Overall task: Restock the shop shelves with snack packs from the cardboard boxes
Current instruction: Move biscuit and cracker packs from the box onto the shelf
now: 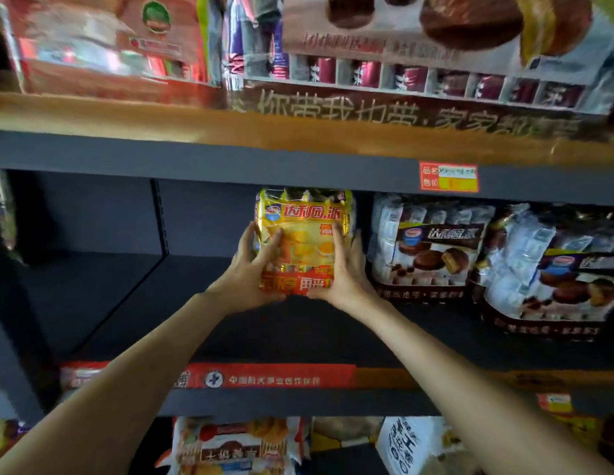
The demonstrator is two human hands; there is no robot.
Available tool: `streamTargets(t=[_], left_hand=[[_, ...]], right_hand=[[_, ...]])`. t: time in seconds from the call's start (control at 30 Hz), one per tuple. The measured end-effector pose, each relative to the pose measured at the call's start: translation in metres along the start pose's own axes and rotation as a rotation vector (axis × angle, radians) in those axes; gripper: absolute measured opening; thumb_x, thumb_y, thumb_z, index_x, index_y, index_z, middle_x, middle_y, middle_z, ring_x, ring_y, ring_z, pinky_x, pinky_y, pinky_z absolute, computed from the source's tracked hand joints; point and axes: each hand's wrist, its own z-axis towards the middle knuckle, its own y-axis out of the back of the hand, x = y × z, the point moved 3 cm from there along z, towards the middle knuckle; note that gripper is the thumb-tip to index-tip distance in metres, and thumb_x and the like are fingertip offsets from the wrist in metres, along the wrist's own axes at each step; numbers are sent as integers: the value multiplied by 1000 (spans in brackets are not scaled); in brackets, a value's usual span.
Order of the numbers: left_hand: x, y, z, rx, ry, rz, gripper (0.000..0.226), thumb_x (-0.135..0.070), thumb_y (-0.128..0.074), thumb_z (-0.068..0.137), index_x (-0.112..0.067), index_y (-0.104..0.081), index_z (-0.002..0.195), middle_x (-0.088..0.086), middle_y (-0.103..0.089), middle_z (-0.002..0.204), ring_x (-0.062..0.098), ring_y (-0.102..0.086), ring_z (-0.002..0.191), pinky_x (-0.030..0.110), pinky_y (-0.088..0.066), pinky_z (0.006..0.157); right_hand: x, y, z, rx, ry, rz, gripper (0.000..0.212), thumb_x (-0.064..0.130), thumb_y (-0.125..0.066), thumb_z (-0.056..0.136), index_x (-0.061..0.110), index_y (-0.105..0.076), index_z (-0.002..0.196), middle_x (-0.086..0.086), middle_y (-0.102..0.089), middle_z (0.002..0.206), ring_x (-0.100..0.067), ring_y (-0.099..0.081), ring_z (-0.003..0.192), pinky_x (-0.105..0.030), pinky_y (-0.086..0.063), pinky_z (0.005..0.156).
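between the two hands, upright, sits the yellow snack pack (300, 241): left hand (252, 269) clasps its left edge, right hand (346, 269) its right, fingers curled round the front. it looks like the placing step, pack hovering just over the dark middle shelf (127, 303). right of the grip stand the chocolate pie packs (432, 248), close by. next up, likely: lower it and let go.

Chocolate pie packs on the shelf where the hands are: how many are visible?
2. The first chocolate pie pack stands just right of the yellow pack; the second chocolate pie pack is further right. More may be hidden behind them.
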Motion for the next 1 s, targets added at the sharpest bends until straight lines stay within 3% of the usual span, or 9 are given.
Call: streamTargets(t=[0.07, 0.17, 0.23, 0.37, 0.47, 0.57, 0.73, 0.87, 1.0], left_hand=[[7, -5, 7, -6, 11, 228, 123, -50, -77, 73, -48, 24, 141, 12, 33, 152, 43, -1, 144, 61, -18, 113], [6, -3, 20, -115, -29, 635, 122, -74, -59, 74, -37, 38, 138, 7, 52, 140, 31, 36, 137, 60, 11, 111], [9, -4, 29, -149, -55, 714, 129, -78, -59, 68, -30, 37, 141, 8, 48, 144, 27, 35, 138, 57, 15, 111], [12, -11, 45, -34, -3, 754, 121, -80, -46, 75, -23, 40, 138, 11, 46, 142, 28, 24, 144, 50, 10, 116], [8, -16, 52, -17, -41, 702, 99, -61, -40, 93, -25, 44, 131, 10, 52, 134, 27, 27, 142, 45, 7, 118], [6, -24, 58, -13, -30, 755, 95, -20, -41, 100, -26, 50, 127, 13, 62, 123, 27, 32, 138, 40, -2, 119], [-1, -19, 52, 40, -4, 832, 91, -22, -40, 99, -26, 45, 131, 14, 60, 126, 29, 26, 143, 46, -2, 118], [-12, -1, 24, 240, 27, 751, 82, -35, -41, 99, -29, 24, 148, 7, 33, 154, 25, 18, 146, 49, -1, 118], [-26, 22, -20, 379, 181, 424, 68, -47, -45, 96, -22, -17, 153, 13, -8, 160, 31, -14, 146, 45, -16, 119]], right_hand=[[-4, -5, 4, -80, 23, -184, 128, 38, -79, 75, 32, 31, 140, -21, 24, 155, -34, 13, 145, -45, -4, 117], [-4, -11, 13, -186, 133, -485, 121, 30, -76, 79, 22, 24, 147, -20, 20, 156, -31, 17, 144, -41, 2, 116], [-3, -15, 19, -220, 167, -566, 124, 29, -82, 70, 16, 10, 151, -19, 6, 158, -30, 7, 146, -42, -4, 117], [-11, -22, 26, -157, 113, -531, 111, 33, -73, 81, 16, 13, 150, -12, 15, 158, -28, 12, 146, -43, -7, 118], [-18, -21, 28, -175, 48, -548, 103, 22, -67, 86, 17, 15, 149, -11, 12, 160, -29, 5, 148, -43, -18, 117], [-24, -23, 30, -117, 14, -507, 103, 1, -57, 85, 17, 26, 144, -11, 25, 157, -29, 16, 146, -38, -11, 119], [-13, -13, 24, -28, -39, -447, 98, -2, -51, 86, 16, 23, 148, -6, 32, 154, -24, 25, 144, -34, -7, 118], [10, -3, 4, 89, -128, -393, 94, 3, -49, 92, 19, 25, 148, -2, 33, 154, -18, 26, 143, -35, -8, 119], [34, -3, -31, 217, -272, -275, 84, 22, -52, 96, 16, 10, 152, -4, 20, 159, -21, 13, 147, -39, -13, 120]])
